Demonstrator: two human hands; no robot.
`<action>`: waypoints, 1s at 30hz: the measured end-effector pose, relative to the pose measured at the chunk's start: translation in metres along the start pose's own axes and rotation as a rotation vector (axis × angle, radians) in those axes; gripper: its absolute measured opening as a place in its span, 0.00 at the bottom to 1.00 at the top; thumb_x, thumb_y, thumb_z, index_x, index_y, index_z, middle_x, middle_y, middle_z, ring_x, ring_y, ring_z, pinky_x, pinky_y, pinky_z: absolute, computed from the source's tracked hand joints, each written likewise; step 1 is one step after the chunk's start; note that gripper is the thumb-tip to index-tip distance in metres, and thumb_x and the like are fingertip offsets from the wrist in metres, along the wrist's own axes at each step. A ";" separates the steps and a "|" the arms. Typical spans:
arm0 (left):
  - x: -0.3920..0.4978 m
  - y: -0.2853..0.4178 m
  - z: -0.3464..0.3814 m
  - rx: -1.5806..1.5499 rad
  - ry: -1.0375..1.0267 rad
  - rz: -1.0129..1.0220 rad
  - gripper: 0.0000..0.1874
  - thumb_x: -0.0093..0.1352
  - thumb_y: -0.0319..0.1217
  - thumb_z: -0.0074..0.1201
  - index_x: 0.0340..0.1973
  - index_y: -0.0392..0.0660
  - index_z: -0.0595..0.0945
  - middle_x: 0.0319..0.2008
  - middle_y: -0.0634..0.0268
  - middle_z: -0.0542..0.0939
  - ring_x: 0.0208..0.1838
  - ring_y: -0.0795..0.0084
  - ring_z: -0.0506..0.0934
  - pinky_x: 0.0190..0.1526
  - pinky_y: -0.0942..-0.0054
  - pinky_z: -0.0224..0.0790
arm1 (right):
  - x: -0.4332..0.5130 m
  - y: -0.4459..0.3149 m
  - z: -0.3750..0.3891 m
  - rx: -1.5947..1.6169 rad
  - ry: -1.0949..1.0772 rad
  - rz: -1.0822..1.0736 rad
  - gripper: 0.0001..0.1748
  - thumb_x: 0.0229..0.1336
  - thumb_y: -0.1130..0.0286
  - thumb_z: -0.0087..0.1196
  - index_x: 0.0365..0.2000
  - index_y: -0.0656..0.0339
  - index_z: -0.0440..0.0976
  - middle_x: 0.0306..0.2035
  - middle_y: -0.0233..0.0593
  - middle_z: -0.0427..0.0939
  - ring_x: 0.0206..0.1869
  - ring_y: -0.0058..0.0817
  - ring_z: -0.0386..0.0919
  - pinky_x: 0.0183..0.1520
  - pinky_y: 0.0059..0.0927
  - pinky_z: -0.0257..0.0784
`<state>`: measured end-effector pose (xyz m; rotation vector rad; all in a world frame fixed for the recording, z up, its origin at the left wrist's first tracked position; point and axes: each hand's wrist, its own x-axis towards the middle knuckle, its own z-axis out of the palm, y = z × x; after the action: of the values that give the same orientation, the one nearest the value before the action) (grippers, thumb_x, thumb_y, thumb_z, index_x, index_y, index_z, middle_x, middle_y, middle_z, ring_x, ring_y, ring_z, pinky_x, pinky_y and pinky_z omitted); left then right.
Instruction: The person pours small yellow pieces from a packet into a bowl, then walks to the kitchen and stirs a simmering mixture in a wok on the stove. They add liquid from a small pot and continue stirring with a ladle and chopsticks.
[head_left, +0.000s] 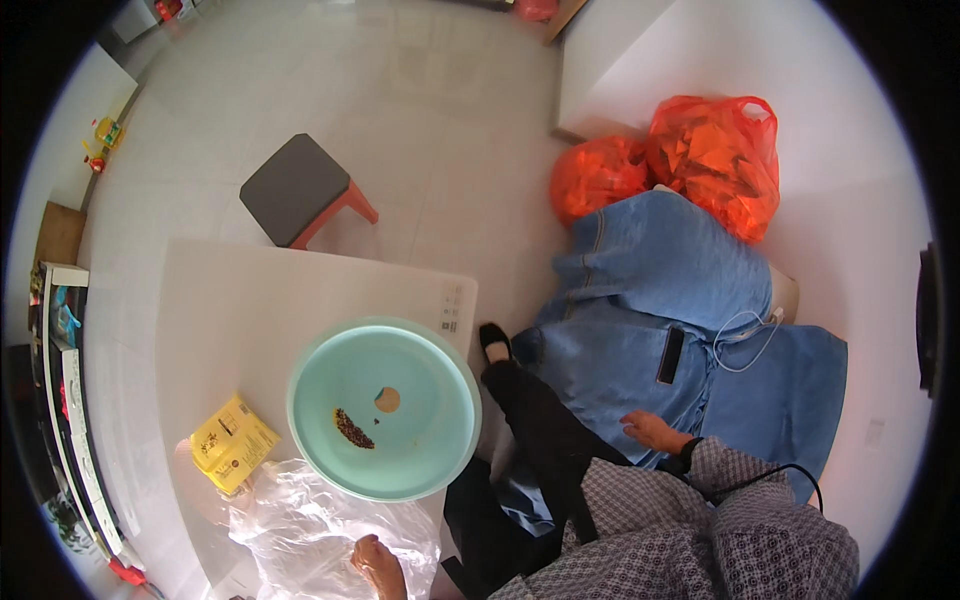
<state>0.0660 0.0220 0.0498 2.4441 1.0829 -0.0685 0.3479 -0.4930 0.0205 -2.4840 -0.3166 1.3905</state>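
Observation:
My left hand (379, 566) rests over a crumpled clear plastic bag (300, 517), fingers curled; whether they grip the film is hidden. Beyond the bag, a pale green plastic basin (390, 341) stands on the white table (232, 315). Inside it lie a small heap of dark brown grains or beads (353, 430) and a round tan patch (387, 400). A yellow printed packet (234, 442) is left of the basin, beside the bag. My right hand (651, 431) lies on the blue sofa cover (600, 352), fingers apart, holding nothing.
A dark phone (670, 355) and a white cable (739, 367) lie on the sofa. Two filled red plastic bags (709, 157) stand at its far end. A stool with a grey top (296, 187) is on the tiled floor past the table. My black-trousered leg (547, 412) extends beside the table.

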 end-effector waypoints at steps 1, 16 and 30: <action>-0.005 -0.003 -0.003 0.004 0.003 -0.018 0.05 0.59 0.19 0.49 0.28 0.37 0.80 0.27 0.49 0.79 0.32 0.48 0.77 0.34 0.56 0.68 | 0.009 0.000 -0.010 -0.013 -0.017 -0.032 0.20 0.64 0.61 0.47 0.48 0.66 0.72 0.46 0.54 0.74 0.50 0.51 0.72 0.54 0.43 0.67; -0.066 0.098 0.002 0.111 -0.201 -0.506 0.12 0.65 0.28 0.44 0.36 0.36 0.81 0.33 0.45 0.80 0.38 0.49 0.77 0.45 0.58 0.68 | 0.082 -0.011 -0.332 0.240 0.245 -0.134 0.19 0.64 0.62 0.48 0.46 0.67 0.75 0.45 0.49 0.78 0.49 0.42 0.75 0.53 0.36 0.68; 0.031 0.105 -0.012 0.107 0.028 -0.456 0.07 0.61 0.24 0.47 0.30 0.38 0.80 0.27 0.47 0.80 0.34 0.45 0.77 0.40 0.53 0.68 | 0.083 0.022 -0.430 0.760 0.371 0.025 0.17 0.60 0.60 0.50 0.36 0.66 0.75 0.31 0.36 0.77 0.32 0.25 0.77 0.34 0.24 0.73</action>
<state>0.1607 -0.0127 0.0947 2.2440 1.6675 -0.2416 0.7593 -0.5435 0.1619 -2.0220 0.2777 0.8028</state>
